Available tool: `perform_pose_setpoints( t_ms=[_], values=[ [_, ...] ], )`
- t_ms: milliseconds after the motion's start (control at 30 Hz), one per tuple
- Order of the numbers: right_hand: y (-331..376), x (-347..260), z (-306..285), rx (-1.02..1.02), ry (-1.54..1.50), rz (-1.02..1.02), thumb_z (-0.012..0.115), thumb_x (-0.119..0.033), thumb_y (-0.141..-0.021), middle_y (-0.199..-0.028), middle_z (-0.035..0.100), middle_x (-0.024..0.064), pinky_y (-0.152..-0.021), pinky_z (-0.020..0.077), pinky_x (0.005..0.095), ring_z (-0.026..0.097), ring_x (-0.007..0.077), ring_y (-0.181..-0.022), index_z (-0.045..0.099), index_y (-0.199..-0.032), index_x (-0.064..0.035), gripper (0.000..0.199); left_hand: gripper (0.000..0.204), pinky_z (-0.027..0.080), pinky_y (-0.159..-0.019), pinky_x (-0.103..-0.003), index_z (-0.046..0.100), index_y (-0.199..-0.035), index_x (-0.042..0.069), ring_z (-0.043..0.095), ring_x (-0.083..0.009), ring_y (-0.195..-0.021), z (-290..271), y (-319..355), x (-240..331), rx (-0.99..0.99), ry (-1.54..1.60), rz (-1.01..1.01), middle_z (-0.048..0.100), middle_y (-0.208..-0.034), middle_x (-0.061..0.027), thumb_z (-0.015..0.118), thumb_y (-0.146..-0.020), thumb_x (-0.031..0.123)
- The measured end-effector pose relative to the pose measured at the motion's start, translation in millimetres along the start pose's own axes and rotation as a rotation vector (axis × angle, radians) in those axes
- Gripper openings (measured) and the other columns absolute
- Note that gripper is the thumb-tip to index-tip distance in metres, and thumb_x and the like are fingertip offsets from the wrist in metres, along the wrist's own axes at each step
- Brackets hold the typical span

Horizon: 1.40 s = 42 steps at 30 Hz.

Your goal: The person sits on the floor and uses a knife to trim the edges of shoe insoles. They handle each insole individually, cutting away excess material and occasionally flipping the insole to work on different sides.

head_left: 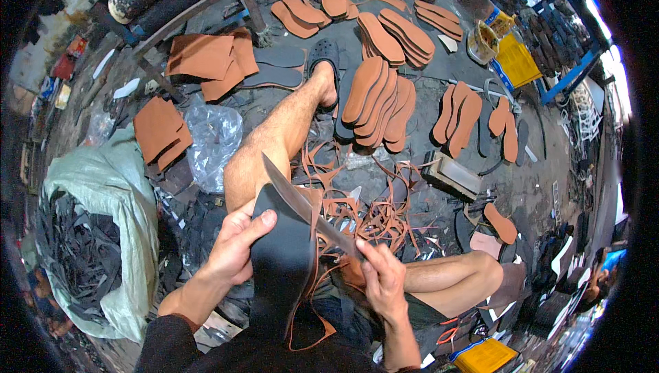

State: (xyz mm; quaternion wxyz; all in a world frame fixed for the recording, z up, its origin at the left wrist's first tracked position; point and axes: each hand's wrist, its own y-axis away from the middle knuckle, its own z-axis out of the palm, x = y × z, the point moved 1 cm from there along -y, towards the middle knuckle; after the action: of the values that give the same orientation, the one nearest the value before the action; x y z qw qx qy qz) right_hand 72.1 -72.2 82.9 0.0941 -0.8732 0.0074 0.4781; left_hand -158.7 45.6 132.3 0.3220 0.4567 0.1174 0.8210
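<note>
My left hand (235,246) is closed on a black sole sheet (281,256), its thumb flat on the dark face. A brown layer shows along the sheet's right edge, and a thin brown strip (312,304) hangs from it. In my right hand (383,277) is a long curved knife (309,211), the fingers wrapped round its lower end. The blade lies across the sheet's upper right edge, its tip pointing up and left. Beyond the knife, a tangle of brown offcuts (384,218) lies on the floor between my legs.
Stacks of brown insoles (374,102) spread over the floor ahead. Brown sheets (199,57) lie at the far left. A pale green sack (137,194) of black scraps stands left. A whetstone block (453,174) sits to the right, below a blue rack (583,71).
</note>
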Motion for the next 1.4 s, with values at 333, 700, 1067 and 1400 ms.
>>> perform_pose_setpoints(
  t_ms=[333, 700, 1067, 1400],
  values=[
    [-109.8, -26.5, -42.6, -0.549, 0.083, -0.109, 0.054, -0.025, -0.096, -0.081, 0.065, 0.0101, -0.058, 0.0527, 0.0407, 0.065, 0.0311, -0.068, 0.058, -0.131, -0.0224, 0.036, 0.043, 0.052, -0.089, -0.034, 0.056, -0.122, -0.004, 0.065, -0.0190, -0.098, -4.0, -3.1, 1.3, -0.058, -0.196, -0.027, 0.067, -0.109, -0.0107, 0.068, -0.091, 0.024],
    [-147.1, -22.2, -46.3, -0.668, -0.206, -0.130, 0.046, -0.019, -0.098, -0.107, 0.070, 0.0147, -0.078, 0.0543, 0.0393, 0.070, 0.0284, -0.081, 0.057, -0.133, -0.0151, 0.037, 0.065, 0.048, -0.094, -0.030, 0.027, -0.148, -0.005, 0.060, -0.0171, -0.108, -14.3, -22.1, 3.0, -0.357, -0.475, -0.195, 0.063, -0.118, -0.0098, 0.050, -0.100, 0.033],
    [-33.6, -50.0, -30.7, 0.293, -0.816, 0.208, 0.050, -0.001, -0.096, -0.118, 0.063, 0.0136, -0.082, 0.0487, 0.0290, 0.061, 0.0201, -0.091, 0.051, -0.136, 0.0020, 0.040, 0.051, 0.047, -0.100, -0.042, 0.042, -0.138, 0.006, 0.057, -0.0264, -0.117, 114.6, -30.2, -14.5, 0.037, 0.172, 0.459, 0.056, -0.129, -0.0117, 0.063, -0.092, 0.013],
    [80.5, -1.3, -22.9, 0.319, 0.021, 0.096, 0.052, -0.006, -0.095, -0.081, 0.058, 0.0139, -0.062, 0.0443, 0.0349, 0.053, 0.0248, -0.066, 0.057, -0.125, 0.0006, 0.031, 0.036, 0.053, -0.092, -0.038, 0.050, -0.127, 0.002, 0.064, -0.0211, -0.104, 96.8, -35.8, -35.5, 0.070, 0.229, 0.294, 0.063, -0.115, -0.0084, 0.060, -0.094, 0.013]
  ],
)
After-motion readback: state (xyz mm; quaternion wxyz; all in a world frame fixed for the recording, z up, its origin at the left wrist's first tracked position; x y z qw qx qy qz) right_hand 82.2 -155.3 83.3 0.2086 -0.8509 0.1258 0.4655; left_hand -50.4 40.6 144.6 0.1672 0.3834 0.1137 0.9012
